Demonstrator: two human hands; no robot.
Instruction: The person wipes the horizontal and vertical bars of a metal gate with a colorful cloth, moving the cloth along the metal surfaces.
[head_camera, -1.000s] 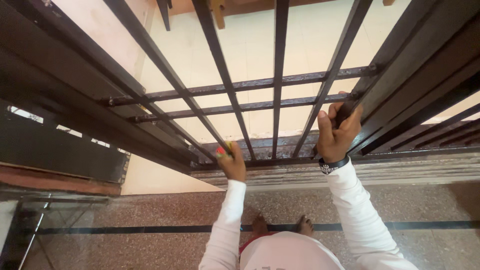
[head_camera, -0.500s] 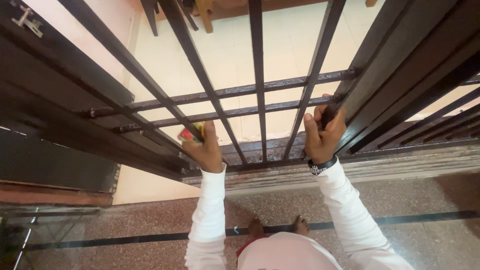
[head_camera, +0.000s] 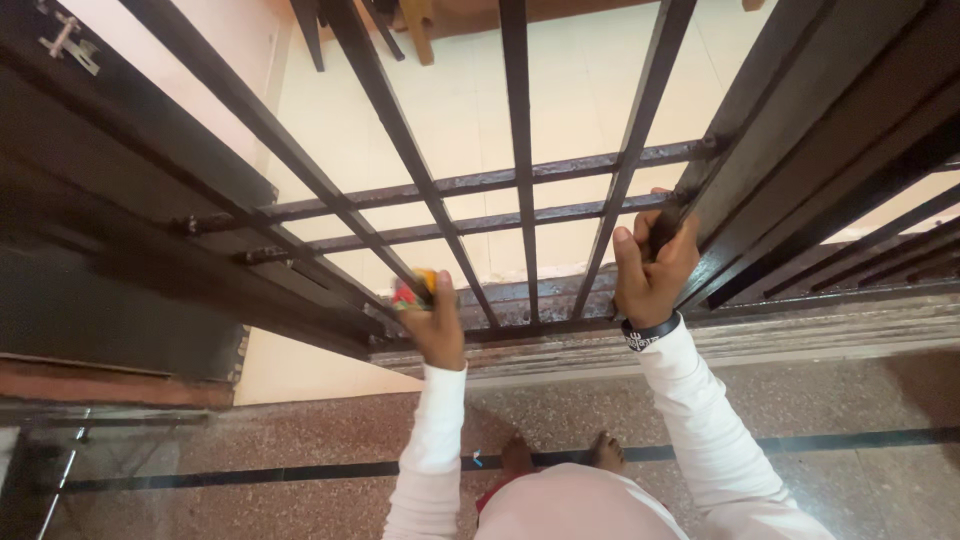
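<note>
The left hand (head_camera: 438, 325) is closed around a small red and yellow thing (head_camera: 415, 291) low against the gate (head_camera: 520, 150); the right hand (head_camera: 655, 265) clamps a bar (head_camera: 672, 215)

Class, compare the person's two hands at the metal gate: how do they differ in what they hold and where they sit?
The left hand holds a small red and yellow object low against a bar; the right hand sits higher, gripping the dark gate frame with nothing else in it. The right wrist has a black band; the left has none. Both wear white sleeves.
</note>
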